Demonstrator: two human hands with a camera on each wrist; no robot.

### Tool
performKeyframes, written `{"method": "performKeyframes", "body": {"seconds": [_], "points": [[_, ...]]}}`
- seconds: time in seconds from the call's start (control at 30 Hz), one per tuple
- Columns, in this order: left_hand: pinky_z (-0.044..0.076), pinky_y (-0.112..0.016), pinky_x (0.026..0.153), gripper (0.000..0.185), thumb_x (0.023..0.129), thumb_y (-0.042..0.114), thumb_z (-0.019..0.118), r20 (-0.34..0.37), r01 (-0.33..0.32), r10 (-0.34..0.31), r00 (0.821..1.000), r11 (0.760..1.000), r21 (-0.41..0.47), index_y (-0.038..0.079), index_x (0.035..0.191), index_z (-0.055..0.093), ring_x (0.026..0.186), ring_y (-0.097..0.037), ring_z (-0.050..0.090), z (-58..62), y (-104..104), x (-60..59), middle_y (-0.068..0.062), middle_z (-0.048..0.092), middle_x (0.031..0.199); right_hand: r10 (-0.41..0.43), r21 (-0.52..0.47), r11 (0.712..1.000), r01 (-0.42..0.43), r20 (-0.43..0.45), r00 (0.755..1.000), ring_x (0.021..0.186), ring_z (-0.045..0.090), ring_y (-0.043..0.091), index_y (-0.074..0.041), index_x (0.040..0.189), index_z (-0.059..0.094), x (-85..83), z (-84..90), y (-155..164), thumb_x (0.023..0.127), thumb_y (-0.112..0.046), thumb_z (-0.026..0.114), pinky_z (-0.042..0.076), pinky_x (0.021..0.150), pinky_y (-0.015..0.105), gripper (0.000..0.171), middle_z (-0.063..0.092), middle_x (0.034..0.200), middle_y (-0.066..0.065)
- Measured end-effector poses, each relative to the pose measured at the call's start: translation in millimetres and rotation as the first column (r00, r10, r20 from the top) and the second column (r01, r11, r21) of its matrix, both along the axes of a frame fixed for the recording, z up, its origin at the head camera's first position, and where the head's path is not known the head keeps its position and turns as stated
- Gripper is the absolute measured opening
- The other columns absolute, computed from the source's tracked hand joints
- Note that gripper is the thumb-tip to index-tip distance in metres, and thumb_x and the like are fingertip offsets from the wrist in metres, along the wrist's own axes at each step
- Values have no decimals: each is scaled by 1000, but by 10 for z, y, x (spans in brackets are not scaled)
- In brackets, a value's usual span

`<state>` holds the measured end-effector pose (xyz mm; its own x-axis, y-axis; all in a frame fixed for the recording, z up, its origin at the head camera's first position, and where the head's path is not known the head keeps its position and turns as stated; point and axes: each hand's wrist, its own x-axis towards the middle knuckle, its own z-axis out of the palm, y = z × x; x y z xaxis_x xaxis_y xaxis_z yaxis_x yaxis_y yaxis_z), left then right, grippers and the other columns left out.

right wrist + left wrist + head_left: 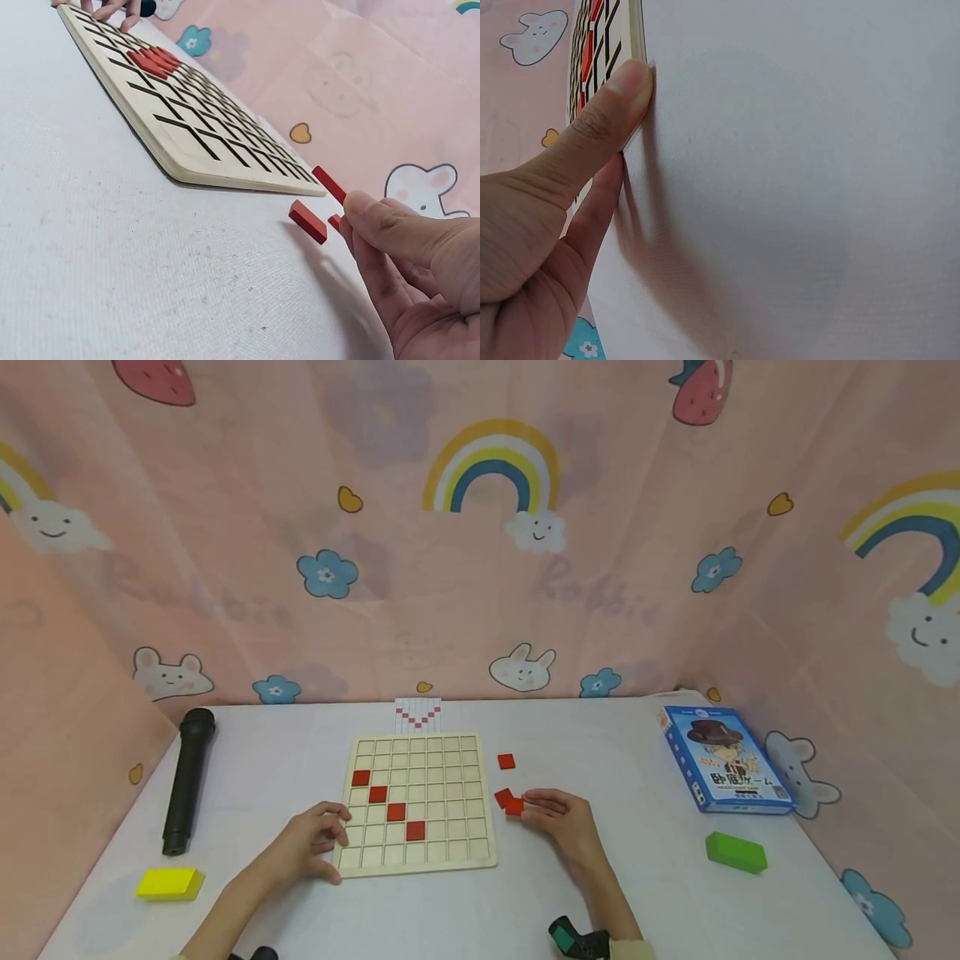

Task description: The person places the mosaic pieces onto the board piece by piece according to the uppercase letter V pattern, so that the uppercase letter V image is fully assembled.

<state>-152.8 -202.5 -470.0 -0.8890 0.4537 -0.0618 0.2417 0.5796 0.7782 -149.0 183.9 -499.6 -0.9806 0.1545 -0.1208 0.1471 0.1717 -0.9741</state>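
Note:
A wooden grid board (442,793) lies in the middle of the table with a diagonal row of red tiles (395,812) set in its cells. My left hand (330,842) grips the board's near-left corner. In the left wrist view its thumb (619,101) presses against the board's edge (636,30). My right hand (534,806) rests on the table just right of the board and pinches a red tile (514,807) at its fingertips. A second red tile (502,795) touches it, and a third (506,761) lies farther back. The right wrist view shows my right hand (352,214) beside the loose tiles (308,221).
A small pattern card (417,713) lies behind the board. On the left are a black microphone (187,781) and a yellow block (171,883). A blue game box (723,758) and a green block (736,852) lie on the right. Pink curtains enclose the table.

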Motion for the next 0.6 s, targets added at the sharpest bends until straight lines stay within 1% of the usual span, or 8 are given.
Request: {"method": "performKeyframes", "body": {"seconds": [0.2, 0.37, 0.5, 0.6], "points": [[57, -31, 83, 42, 51, 0, 89, 2, -5, 5, 1000, 1000, 4, 4, 81, 60, 100, -31, 57, 6, 3, 4, -19, 51, 121, 20, -28, 999, -20, -1, 1000, 95, 68, 22, 1, 106, 68, -4, 31, -50, 78, 0, 76, 57, 80, 25, 29, 70, 102, 13], [57, -32, 82, 42, 51, 0, 89, -8, 2, -2, 1000, 1000, 6, 4, 81, 60, 99, -30, 57, 14, 3, 12, -19, 51, 120, 39, -29, 999, -39, -6, 999, 94, 68, 23, 1, 105, 68, -14, 25, -107, 78, -2, 76, 57, 80, 25, 28, 71, 100, 13], [57, -32, 83, 42, 51, 0, 89, -3, -3, 3, 1000, 1000, 4, 4, 81, 60, 100, -31, 56, 12, 5, 10, -19, 51, 120, 61, -25, 998, -61, -12, 998, 94, 68, 22, 0, 106, 69, -24, 16, -157, 79, -4, 77, 57, 82, 25, 29, 71, 101, 13], [56, -32, 85, 42, 51, -1, 89, 4, -14, 14, 1000, 1000, 2, 4, 81, 60, 102, -32, 56, 17, 11, 10, -18, 51, 121, 71, -43, 996, -72, -17, 997, 93, 68, 21, 1, 105, 69, -32, 20, -195, 78, -4, 77, 57, 81, 24, 29, 71, 101, 12]]}}
